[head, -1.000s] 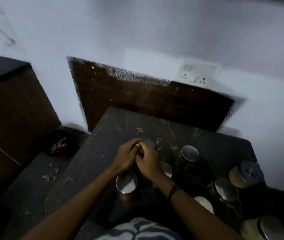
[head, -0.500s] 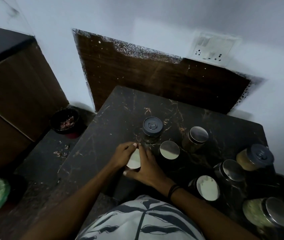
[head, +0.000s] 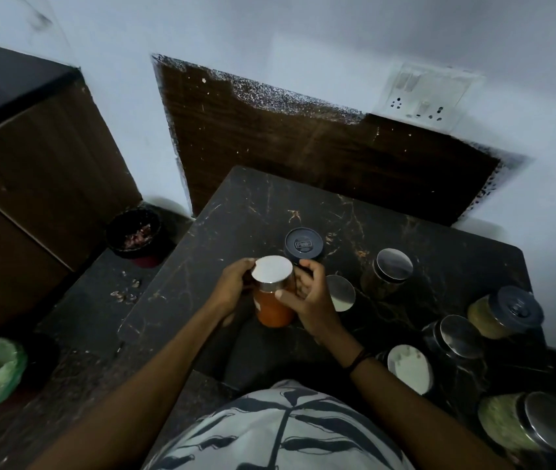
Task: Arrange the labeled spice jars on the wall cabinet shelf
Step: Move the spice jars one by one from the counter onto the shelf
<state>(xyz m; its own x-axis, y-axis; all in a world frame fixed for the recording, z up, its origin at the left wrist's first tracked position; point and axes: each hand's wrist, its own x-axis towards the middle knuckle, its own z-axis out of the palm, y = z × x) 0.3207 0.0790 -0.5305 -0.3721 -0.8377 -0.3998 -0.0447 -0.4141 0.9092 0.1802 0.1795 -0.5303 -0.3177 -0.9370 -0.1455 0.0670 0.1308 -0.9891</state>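
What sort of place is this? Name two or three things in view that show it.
Probably a home kitchen: lidded spice jars stand on a dark stone counter, a wall socket sits above it, and a bin of peelings stands on the floor. Both hands hold an orange jar.

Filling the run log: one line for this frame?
phase: lifting | held: orange spice jar | left hand: gripping | right hand: gripping | other jars: on counter
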